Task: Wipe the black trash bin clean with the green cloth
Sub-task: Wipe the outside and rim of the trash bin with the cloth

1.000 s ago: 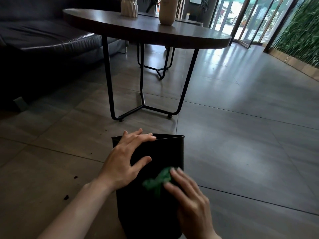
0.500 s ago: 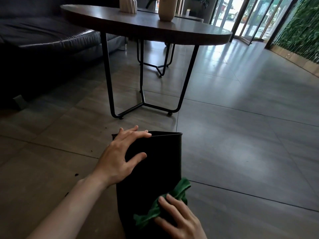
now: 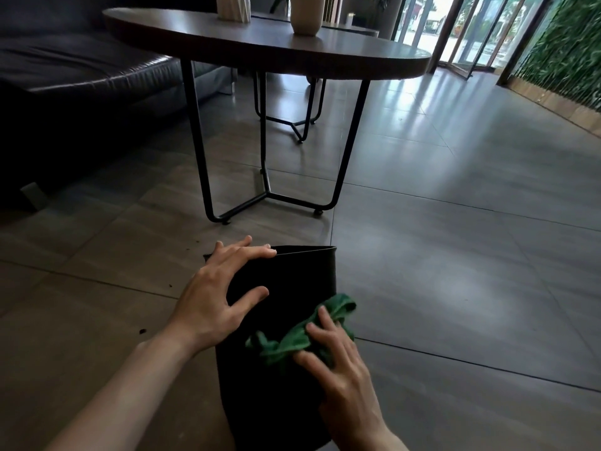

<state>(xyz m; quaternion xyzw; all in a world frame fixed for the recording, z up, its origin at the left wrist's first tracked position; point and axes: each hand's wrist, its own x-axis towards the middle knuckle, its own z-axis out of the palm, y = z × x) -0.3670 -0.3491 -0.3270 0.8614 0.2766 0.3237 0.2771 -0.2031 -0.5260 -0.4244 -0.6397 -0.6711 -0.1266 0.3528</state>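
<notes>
Left hand (image 3: 218, 297) lies flat and spread on the black trash bin (image 3: 292, 278) near its rim — right hand (image 3: 341, 369), fingers straight, presses the green cloth (image 3: 292, 343) against the bin's side.

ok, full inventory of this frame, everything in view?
trash bin: 1, black, on floor, near centre
cloth: 1, green, against bin's side
round table: 1, dark top, black legs, behind bin
faceted vase: 1, pale, on table
smooth vase: 1, beige, on table
sofa: 1, dark, left
crumbs: few, dark, floor left of bin
plant wall: 1, green, far right
glass doors: count unclear, bright, back right
floor: 1, grey tiles
left hand: 1, flat on bin near rim
right hand: 1, pressing cloth onto bin
</notes>
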